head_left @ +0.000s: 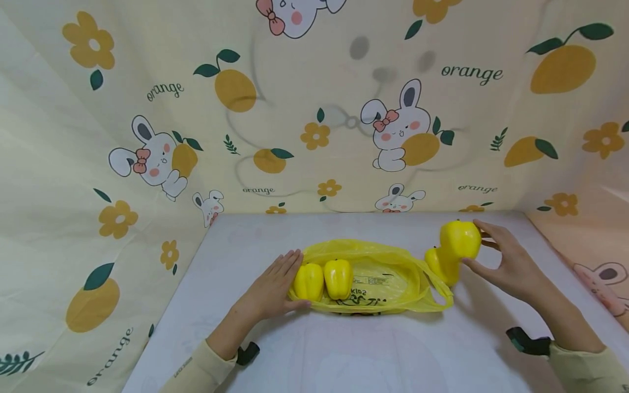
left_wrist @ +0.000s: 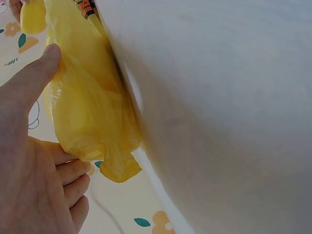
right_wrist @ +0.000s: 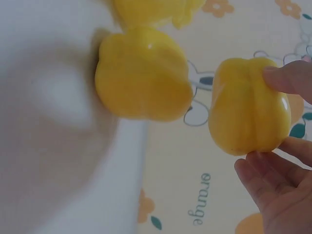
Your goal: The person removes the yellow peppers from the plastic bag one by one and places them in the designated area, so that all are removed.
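Note:
A yellow plastic bag [head_left: 378, 281] lies on its side on the table, its opening toward me and its handle loop at the right. Two yellow bell peppers [head_left: 338, 279] sit side by side in its left part. My left hand [head_left: 273, 286] rests against the bag's left end, fingers fairly straight and thumb [left_wrist: 48, 56] along the near edge. At the right, my right hand [head_left: 506, 259] holds another yellow bell pepper [head_left: 460, 239] between thumb and fingers, off the table. Partly behind it, one more yellow bell pepper [right_wrist: 141, 75] stands on the table beside the bag's handle.
The white table [head_left: 373, 355] reaches back to a cream cloth [head_left: 295, 125] printed with rabbits and oranges, which also hangs at both sides. Dark wrist mounts [head_left: 528, 343] sit at both cuffs.

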### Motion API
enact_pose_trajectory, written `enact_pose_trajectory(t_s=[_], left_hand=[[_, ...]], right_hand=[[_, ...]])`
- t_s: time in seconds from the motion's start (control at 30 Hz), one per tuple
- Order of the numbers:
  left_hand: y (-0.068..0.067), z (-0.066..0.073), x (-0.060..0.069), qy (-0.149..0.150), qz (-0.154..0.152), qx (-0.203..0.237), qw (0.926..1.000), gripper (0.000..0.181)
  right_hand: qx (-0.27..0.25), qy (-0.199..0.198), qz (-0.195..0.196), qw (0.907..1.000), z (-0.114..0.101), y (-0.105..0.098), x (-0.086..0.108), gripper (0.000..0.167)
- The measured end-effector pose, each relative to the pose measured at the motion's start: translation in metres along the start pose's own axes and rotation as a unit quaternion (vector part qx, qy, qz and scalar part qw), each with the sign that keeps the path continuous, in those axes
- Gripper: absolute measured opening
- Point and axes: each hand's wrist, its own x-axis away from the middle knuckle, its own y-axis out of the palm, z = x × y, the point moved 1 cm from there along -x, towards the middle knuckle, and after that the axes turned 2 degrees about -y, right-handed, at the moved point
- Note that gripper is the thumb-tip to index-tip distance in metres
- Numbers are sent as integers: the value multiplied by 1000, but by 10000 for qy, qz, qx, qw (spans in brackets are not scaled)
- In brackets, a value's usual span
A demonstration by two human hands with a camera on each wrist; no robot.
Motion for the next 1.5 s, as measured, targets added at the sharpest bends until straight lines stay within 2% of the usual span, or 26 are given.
enact_pose_trajectory(t_s=[0.33,0.7,0.97,1.33,1.5], left_hand=[[1,-1,0,32,-4,15,10000,115],[1,-1,-1,5,3,-4,10000,115],[0,-1,-1,13,2,53,10000,115],[0,-1,-1,17,6,84,10000,115],[0,-1,-1,9,5,78,10000,115]], right_hand=[[90,114,56,9999,15,-4,5,99],[64,373,-125,9992,29,-8,12,94],[279,432,-221,9984,42,-7,17,93],[239,582,-434,9971,51,-5,25,93],[183,767,-666,9947,55,-2,30,92]])
